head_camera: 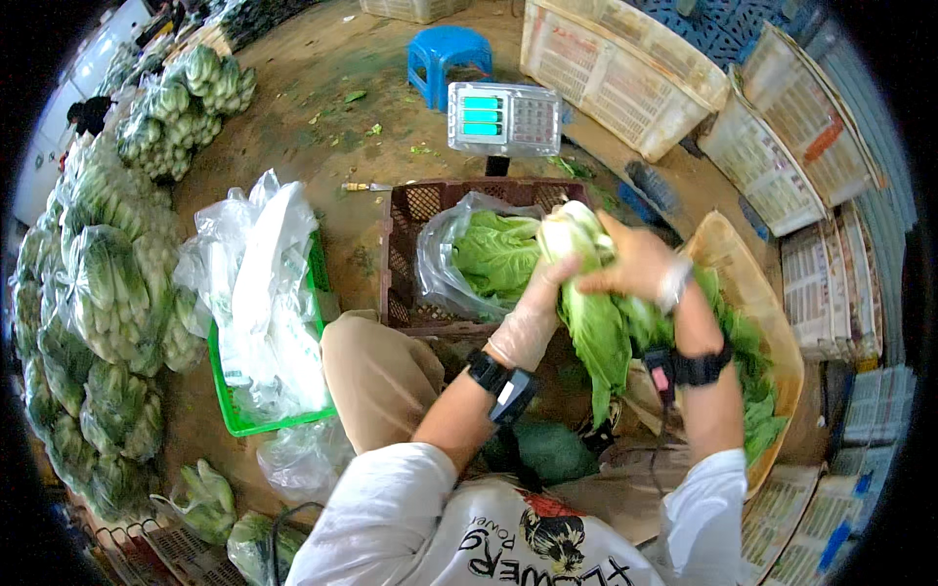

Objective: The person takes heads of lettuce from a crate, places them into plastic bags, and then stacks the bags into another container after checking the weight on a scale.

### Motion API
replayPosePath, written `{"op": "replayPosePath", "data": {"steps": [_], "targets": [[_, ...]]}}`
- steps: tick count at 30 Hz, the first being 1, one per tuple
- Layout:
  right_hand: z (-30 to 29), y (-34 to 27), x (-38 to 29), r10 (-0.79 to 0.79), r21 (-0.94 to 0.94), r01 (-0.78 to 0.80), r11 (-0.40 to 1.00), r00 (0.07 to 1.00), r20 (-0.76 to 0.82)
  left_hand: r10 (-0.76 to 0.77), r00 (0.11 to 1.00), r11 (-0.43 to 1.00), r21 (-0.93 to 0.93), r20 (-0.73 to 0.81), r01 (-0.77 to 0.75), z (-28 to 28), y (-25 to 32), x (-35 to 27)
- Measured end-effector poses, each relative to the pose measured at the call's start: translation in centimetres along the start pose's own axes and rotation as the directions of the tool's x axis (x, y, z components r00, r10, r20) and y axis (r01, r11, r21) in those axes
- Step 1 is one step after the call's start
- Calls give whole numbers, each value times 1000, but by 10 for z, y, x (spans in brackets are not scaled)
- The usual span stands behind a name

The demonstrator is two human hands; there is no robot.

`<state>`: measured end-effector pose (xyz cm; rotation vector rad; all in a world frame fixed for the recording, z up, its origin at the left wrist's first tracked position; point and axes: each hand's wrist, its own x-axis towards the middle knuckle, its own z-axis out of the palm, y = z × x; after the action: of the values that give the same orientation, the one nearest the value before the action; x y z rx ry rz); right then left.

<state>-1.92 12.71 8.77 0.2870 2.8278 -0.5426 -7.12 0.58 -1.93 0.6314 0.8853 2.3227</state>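
My left hand, in a thin clear glove, grips a head of leafy greens below its pale cut base. That base points away from me, and the long leaves hang toward my lap. My right hand, also gloved and slightly blurred, curves around the same head from the right. Just left of it, more greens lie in an open clear plastic bag. The bag sits in a brown plastic crate beneath a digital scale display.
At right, a yellowish crate contains loose greens. A green basket of plastic bags stands left. Bagged vegetables are piled beyond it. A blue stool, a knife and white crates lie ahead.
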Motion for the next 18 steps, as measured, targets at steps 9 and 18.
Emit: {"op": "replayPosePath", "data": {"steps": [9,18], "targets": [[61,-11,223,-225,-89,382,920,700,678,-293,915,746,-665,-276,39,-103,-6,-17],[184,-13,323,17,-271,710,650,343,939,-391,774,576,-789,-497,-215,-181,-106,-1]]}}
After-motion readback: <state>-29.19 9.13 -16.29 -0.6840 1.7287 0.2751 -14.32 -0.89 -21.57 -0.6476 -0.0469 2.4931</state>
